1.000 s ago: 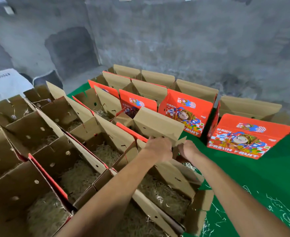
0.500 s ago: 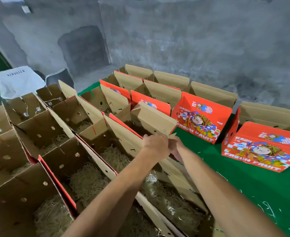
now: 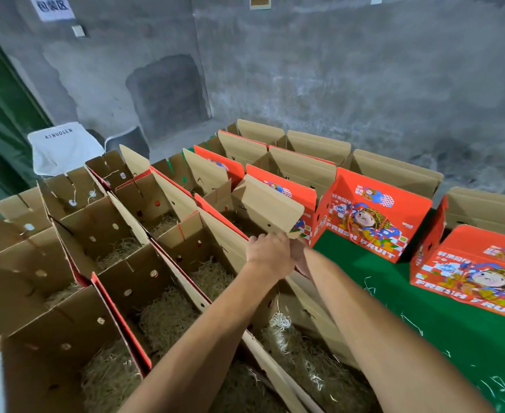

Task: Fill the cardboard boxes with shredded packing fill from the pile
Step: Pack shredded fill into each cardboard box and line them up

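Observation:
Several open cardboard boxes stand in rows on a green table [image 3: 442, 326]; most hold tan shredded fill [image 3: 165, 317] at the bottom. My left hand [image 3: 269, 253] grips the lower edge of a brown flap [image 3: 267, 205] on a box in the middle row. My right hand [image 3: 300, 257] is right beside it, mostly hidden behind the left hand, its fingers at the same flap edge. The box below my arms holds fill [image 3: 302, 350] with a few white strands. No loose pile of fill is in view.
Orange "FRESH FRUIT" boxes [image 3: 370, 222] [image 3: 478, 272] stand to the right on the green cloth, with stray fill strands near them. A grey concrete wall is behind. A white bag [image 3: 62, 147] sits at the far left, next to a green curtain.
The view has swung right and up. Both hands have stayed on the flap edge and drawn closer together, the right hand slipping behind the left.

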`<state>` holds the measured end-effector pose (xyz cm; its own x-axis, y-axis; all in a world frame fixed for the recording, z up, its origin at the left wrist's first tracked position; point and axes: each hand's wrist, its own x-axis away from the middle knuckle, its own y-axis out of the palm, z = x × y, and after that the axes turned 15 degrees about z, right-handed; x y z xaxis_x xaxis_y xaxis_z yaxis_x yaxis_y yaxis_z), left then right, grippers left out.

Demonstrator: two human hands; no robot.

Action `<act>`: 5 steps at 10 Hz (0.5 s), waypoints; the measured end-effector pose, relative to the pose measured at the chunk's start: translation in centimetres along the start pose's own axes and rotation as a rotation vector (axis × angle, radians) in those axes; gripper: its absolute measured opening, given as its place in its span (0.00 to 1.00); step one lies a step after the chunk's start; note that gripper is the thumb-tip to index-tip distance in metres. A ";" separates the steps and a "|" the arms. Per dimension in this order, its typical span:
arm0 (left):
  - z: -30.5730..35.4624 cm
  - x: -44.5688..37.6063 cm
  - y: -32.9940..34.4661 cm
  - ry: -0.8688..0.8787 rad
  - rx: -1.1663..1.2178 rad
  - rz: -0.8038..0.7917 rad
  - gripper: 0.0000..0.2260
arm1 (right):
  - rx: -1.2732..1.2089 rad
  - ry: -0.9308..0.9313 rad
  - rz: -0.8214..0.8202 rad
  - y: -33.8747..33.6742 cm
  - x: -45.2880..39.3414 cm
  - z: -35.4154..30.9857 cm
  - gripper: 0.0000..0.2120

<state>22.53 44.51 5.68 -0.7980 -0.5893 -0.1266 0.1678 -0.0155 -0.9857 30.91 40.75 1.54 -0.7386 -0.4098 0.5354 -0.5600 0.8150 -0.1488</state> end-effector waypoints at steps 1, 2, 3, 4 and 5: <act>0.8 0.4 -0.7 0.013 0.108 0.087 0.22 | 0.011 -0.034 0.059 -1.4 0.7 -0.8 0.15; 2.1 0.1 -1.3 0.031 0.269 0.177 0.20 | -0.127 -0.158 0.141 -3.1 0.5 -1.6 0.13; 3.0 -1.7 -1.5 0.047 0.344 0.219 0.17 | -0.231 -0.300 0.199 -5.3 -0.7 -2.8 0.12; 3.1 -4.7 -0.8 0.103 0.328 0.233 0.14 | 0.024 -0.468 0.324 -7.0 -3.7 -3.8 0.09; 3.3 -8.4 0.3 0.166 0.269 0.187 0.16 | 0.147 -0.497 0.407 -8.1 -6.8 -4.7 0.11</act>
<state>31.24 46.78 6.82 -0.8184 -0.4630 -0.3404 0.4485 -0.1442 -0.8821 42.21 38.84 3.00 -0.9678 -0.2497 -0.0306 -0.2186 0.8947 -0.3896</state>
